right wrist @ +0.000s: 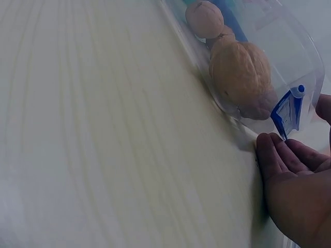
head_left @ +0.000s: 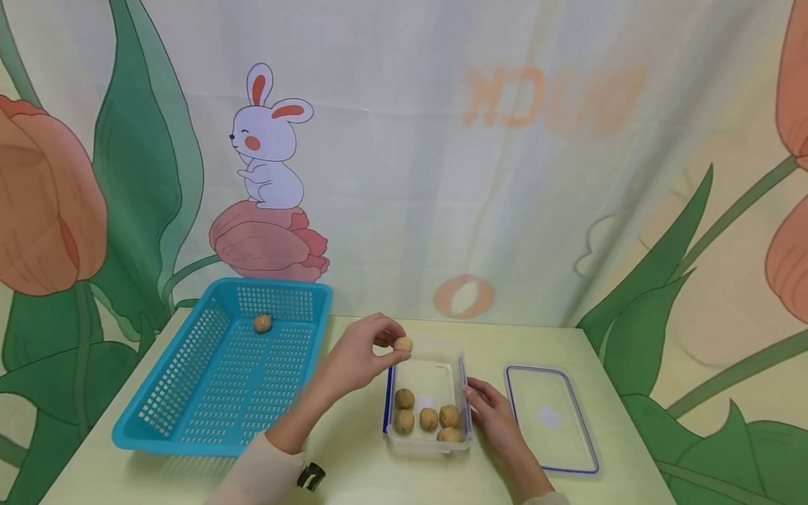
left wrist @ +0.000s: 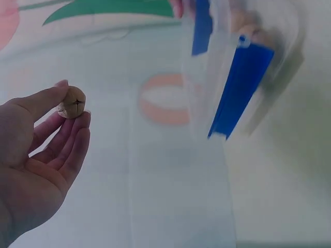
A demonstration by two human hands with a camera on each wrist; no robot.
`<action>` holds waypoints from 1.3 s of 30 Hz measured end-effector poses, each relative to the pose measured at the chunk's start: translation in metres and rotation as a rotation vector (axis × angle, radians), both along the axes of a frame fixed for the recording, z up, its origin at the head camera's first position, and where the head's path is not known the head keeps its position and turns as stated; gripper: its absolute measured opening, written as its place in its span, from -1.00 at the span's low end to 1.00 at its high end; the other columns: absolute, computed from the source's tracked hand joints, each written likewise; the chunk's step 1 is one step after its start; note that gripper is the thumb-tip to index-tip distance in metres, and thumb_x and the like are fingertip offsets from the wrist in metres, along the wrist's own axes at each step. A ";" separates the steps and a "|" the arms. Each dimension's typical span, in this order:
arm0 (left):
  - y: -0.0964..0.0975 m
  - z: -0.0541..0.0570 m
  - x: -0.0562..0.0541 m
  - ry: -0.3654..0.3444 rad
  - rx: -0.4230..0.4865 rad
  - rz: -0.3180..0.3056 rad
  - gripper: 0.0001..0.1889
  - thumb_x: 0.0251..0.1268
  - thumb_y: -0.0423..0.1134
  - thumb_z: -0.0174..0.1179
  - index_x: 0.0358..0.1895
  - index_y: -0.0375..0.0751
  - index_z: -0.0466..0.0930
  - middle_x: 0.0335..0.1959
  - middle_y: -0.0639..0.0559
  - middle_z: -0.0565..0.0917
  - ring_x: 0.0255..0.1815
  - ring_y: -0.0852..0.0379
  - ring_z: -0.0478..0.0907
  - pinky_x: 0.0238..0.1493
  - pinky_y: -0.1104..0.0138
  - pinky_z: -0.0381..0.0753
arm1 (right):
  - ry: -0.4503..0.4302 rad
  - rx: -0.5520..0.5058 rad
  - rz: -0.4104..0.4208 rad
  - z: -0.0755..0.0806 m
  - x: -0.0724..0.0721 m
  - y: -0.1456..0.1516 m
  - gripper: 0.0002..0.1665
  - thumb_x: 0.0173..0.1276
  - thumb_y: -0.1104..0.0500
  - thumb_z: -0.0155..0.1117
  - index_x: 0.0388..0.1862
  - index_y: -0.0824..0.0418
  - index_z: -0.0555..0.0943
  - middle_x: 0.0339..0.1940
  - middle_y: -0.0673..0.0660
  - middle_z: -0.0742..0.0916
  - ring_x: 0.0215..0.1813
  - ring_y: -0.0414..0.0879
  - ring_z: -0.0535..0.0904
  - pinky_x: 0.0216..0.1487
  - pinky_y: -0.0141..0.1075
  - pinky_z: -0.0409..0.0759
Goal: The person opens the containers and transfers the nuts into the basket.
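Playroom-like corner: cartoon rabbit backdrop.

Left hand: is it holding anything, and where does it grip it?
The left hand pinches a walnut by its sides, between thumb and fingertips.

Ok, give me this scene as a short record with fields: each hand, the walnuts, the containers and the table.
left hand: pinches one walnut above the clear box
right hand: rests against the right side of the clear box
walnuts in box: five, at its near end
blue basket: left of the box, one walnut inside, near the far wall
lid: flat on the table, right of the box
table: pale yellow-green
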State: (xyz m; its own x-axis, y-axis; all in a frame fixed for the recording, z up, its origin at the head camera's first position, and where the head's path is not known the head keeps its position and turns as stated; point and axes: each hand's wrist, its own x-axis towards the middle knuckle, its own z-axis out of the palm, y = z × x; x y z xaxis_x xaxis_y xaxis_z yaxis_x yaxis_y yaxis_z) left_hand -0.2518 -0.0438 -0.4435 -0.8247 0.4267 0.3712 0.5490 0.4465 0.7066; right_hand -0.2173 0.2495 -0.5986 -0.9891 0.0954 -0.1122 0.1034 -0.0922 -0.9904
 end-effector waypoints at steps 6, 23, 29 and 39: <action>-0.044 0.009 0.002 0.023 0.060 0.142 -0.73 0.30 -0.23 0.53 0.00 -0.17 0.73 -0.12 0.05 0.70 -0.07 0.10 0.74 0.06 0.22 0.77 | -0.004 0.016 0.005 -0.001 -0.001 0.001 -0.34 0.60 0.04 0.33 0.46 0.44 0.46 0.42 0.41 0.59 0.45 0.16 0.50 0.32 -0.20 0.61; -0.136 -0.023 -0.007 -0.006 0.001 0.367 -0.60 0.33 -0.18 0.52 0.17 -0.22 0.70 0.03 -0.11 0.74 0.08 -0.16 0.71 0.13 -0.09 0.73 | 0.005 0.014 -0.004 0.000 0.002 -0.001 -0.36 0.59 0.08 0.34 0.44 0.47 0.47 0.39 0.44 0.59 0.36 0.10 0.57 0.26 -0.23 0.65; -0.154 -0.042 -0.013 -0.060 -0.068 0.406 -0.58 0.39 -0.16 0.47 0.20 -0.28 0.66 0.09 -0.21 0.70 0.13 -0.26 0.69 0.16 -0.13 0.71 | 0.006 0.011 0.000 -0.002 0.000 -0.002 -0.35 0.59 0.07 0.34 0.43 0.47 0.47 0.38 0.44 0.60 0.36 0.10 0.57 0.25 -0.24 0.65; -0.165 -0.069 -0.028 -0.129 -0.118 0.405 -0.67 0.43 -0.23 0.43 0.13 -0.32 0.68 0.02 -0.22 0.72 0.11 -0.27 0.70 0.19 -0.13 0.68 | -0.001 0.001 -0.005 -0.002 0.000 -0.002 -0.35 0.58 0.06 0.35 0.45 0.44 0.47 0.39 0.40 0.61 0.38 0.09 0.55 0.23 -0.28 0.64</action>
State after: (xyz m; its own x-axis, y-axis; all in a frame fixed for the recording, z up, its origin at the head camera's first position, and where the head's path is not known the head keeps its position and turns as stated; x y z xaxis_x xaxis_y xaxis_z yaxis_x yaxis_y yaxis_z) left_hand -0.2798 -0.2092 -0.5129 -0.9706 0.0924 0.2222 0.2234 0.6891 0.6894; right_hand -0.2173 0.2480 -0.6004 -0.9885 0.1008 -0.1131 0.1040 -0.0915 -0.9904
